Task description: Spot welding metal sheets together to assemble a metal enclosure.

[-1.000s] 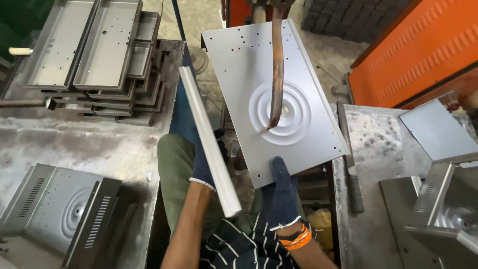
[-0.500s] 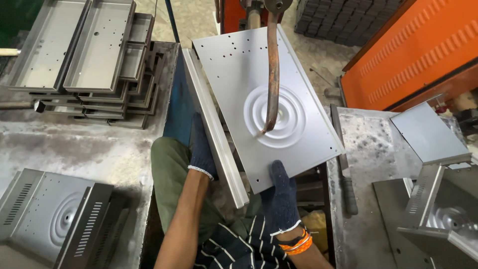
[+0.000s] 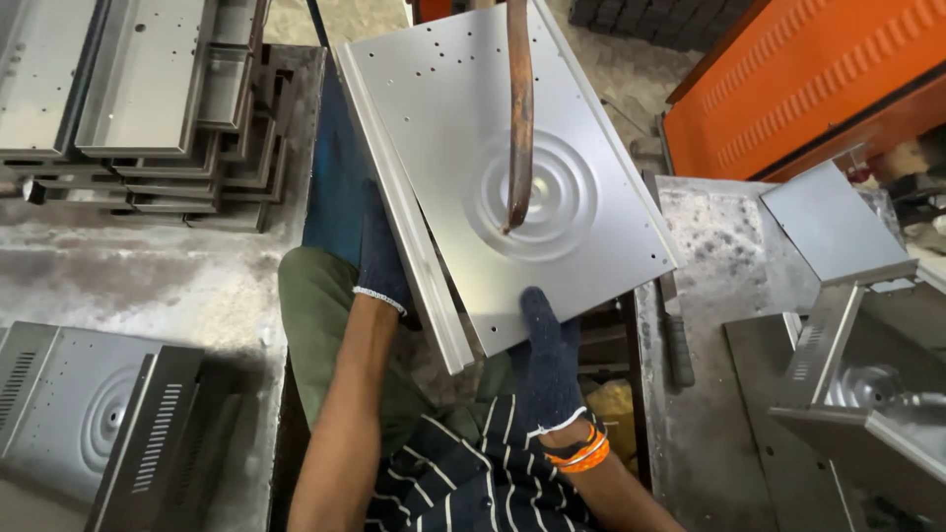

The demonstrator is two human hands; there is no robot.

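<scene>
Panel: grey sheet-metal panel (image 3: 463, 148) with stamped concentric rings, held flat in the gap between two benches, one long side folded into a raised flange (image 3: 409, 232).
Long axis: runs from the near edge at the hands up and away toward the top of the view, slightly skewed leftward.
Electrode: curved copper-coloured rod (image 3: 518, 108) comes down from above, tip at or just over the ring centre; contact not clear.
Left hand: dark glove (image 3: 382, 258) under the flange side, fingers wrapped on the flange, partly hidden.
Right hand: dark glove (image 3: 544, 360) at the near edge, fingers laid flat up onto the panel, thumb hidden underneath, so pinch only probable.
Nearer to rod tip: right hand, directly below it.
Left bench: stacked trays (image 3: 138, 94) at far corner, louvred housing (image 3: 94, 424) near.
</scene>
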